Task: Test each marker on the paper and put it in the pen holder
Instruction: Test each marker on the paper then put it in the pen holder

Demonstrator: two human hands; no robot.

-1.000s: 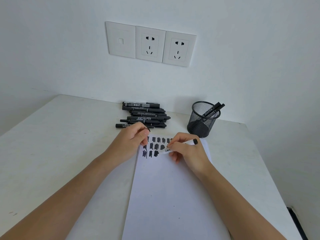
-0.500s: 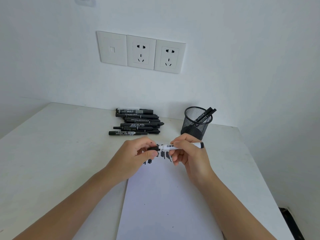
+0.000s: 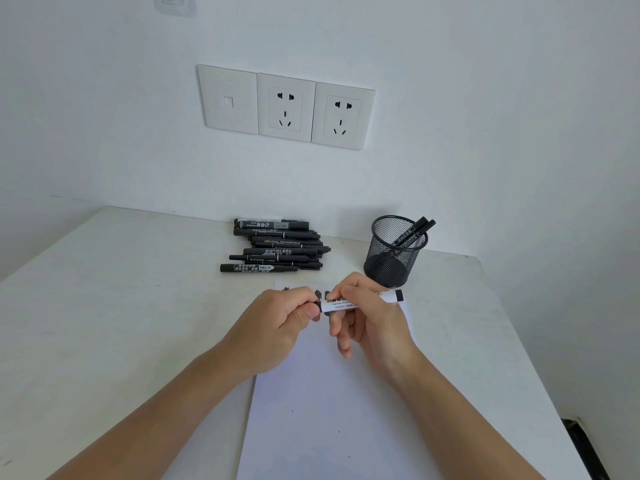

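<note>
A person holds one white-barrelled marker (image 3: 341,304) level above the far end of the paper (image 3: 329,410), its long axis running left to right. The left grip (image 3: 277,323) is clenched round the marker's dark left end, which looks like the cap, though the fingers hide most of it. The right grip (image 3: 367,320) pinches the barrel between thumb and forefinger, the other fingers hanging loose below. The black tail end pokes out to the right.

The mesh pen holder (image 3: 394,258) stands on the worktop (image 3: 121,306) just beyond and slightly right of the right grip, so that hand is plainly the nearer one. To drop in, the marker would probably have to swing from level to upright, tail or cap first.

Two markers (image 3: 414,232) already lean on the holder's far right rim, leaving the left of the mouth free. A pile of black markers (image 3: 277,247) lies to the far left, well off the likely path. Dark test patches on the paper are mostly hidden behind the hands.
</note>
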